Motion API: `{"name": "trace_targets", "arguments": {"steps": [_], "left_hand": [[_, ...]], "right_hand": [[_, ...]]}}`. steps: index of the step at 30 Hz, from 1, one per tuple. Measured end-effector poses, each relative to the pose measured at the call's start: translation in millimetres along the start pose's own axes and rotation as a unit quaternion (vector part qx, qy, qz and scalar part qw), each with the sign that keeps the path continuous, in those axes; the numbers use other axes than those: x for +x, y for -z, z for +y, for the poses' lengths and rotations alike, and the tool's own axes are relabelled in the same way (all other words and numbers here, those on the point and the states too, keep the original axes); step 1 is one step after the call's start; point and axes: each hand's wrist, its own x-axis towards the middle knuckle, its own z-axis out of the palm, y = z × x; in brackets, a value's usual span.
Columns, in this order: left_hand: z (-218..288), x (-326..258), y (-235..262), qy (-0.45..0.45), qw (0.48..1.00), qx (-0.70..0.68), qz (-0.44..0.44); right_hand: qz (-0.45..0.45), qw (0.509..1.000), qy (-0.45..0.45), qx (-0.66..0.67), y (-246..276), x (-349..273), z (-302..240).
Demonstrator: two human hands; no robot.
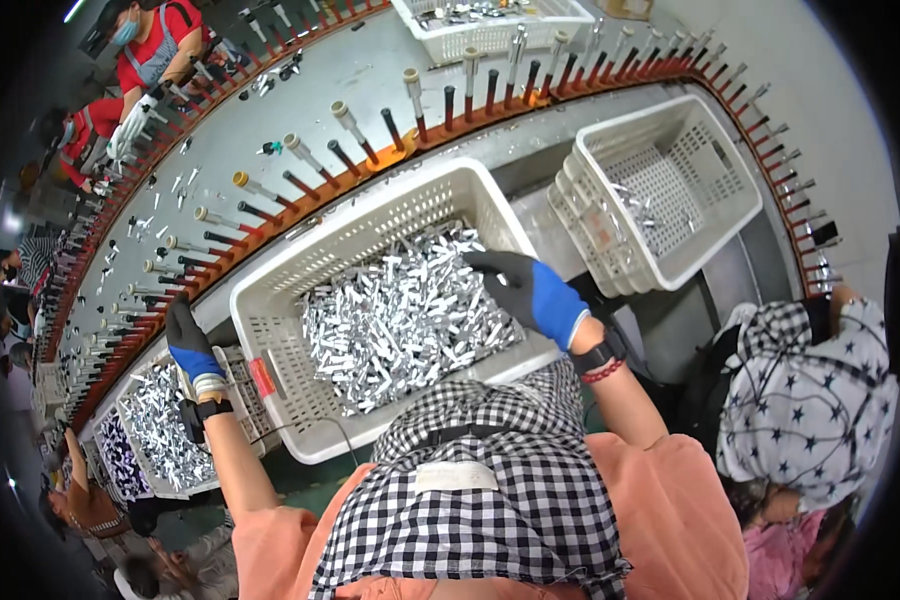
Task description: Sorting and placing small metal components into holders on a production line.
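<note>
A large white plastic basket stands in front of me, holding a heap of small shiny silver tube-like pieces. My right hand, in a blue and black glove, hangs at the heap's right side. Its fingers stretch over the pieces with the thumb apart, and no piece shows in its grasp. To the left of the basket, my left hand, gloved alike, reaches up to the pegs on the orange-brown rail. Its fingers are dark against the pegs, and whether they hold anything is hidden.
Upright pegs, several capped with silver or cream tubes, line the curved rail. Stacked white baskets stand right; another basket of silver pieces stands left. One more white basket is across the table. Co-workers sit to the right and far left.
</note>
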Motion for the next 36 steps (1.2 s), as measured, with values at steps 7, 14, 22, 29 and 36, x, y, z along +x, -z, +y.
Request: {"name": "trace_targets", "arguments": {"steps": [7,14,22,29,36], "left_hand": [[-34.4,-40.0,-72.2,0.057,0.939,0.333,-0.056],[-3.3,-41.9,-72.1,0.078,0.954,0.272,-0.096],[18.6,-47.2,-81.4,0.103,0.93,0.346,-0.074],[7.4,-45.0,-77.5,0.043,0.937,0.338,-0.08],[-24.7,-54.0,-44.1,0.063,0.944,0.319,-0.052]], "right_hand": [[0.125,0.967,0.086,0.205,92.3,122.3,16.6],[0.248,0.917,0.153,0.274,164.0,308.2,-10.5],[-0.086,0.969,0.232,-0.012,60.9,235.2,-98.1],[0.331,0.878,0.344,0.024,163.9,275.4,-34.9],[0.204,0.963,0.153,0.091,121.5,315.5,-42.5]]}}
